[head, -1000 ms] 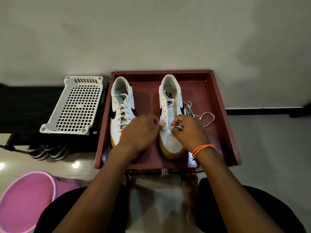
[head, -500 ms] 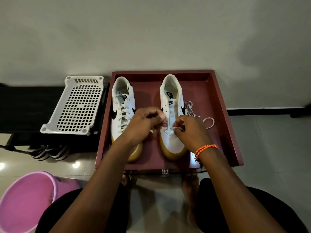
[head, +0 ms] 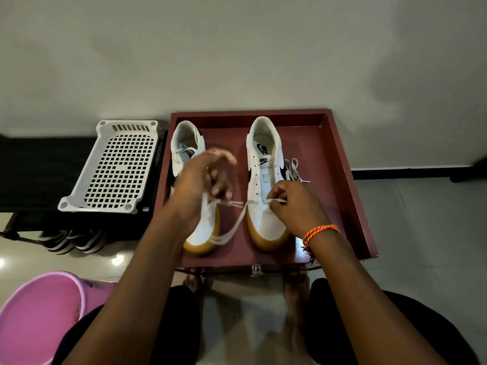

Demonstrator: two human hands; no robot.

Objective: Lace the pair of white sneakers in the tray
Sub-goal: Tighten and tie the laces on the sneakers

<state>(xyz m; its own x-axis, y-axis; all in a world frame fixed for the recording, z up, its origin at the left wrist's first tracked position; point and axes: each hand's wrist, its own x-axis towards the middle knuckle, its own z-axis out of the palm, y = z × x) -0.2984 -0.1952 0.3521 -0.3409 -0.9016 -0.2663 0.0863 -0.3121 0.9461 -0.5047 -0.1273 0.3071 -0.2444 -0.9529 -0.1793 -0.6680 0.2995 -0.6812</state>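
Sneaker: your white gum-soled right sneaker (head: 266, 196) stands mid-frame in the dark red wooden tray (head: 342, 164), heel up-frame.
Lace: the flat white lace (head: 234, 227) runs leftward from its lowest eyelets.
Right hand (head: 295, 206): nearer, pinching lace at the eyelet.
Left hand (head: 200, 180): blurred, fingers curled round the lace's free end.

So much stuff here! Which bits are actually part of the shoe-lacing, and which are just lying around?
Part of the job:
- right sneaker, being laced
- white lace, pulled by the left hand
- right hand, pinching the lace's other end
- left sneaker, already laced
- red tray

Just lying about:
- white plastic basket
- pink bucket
- striped shoes under the bench
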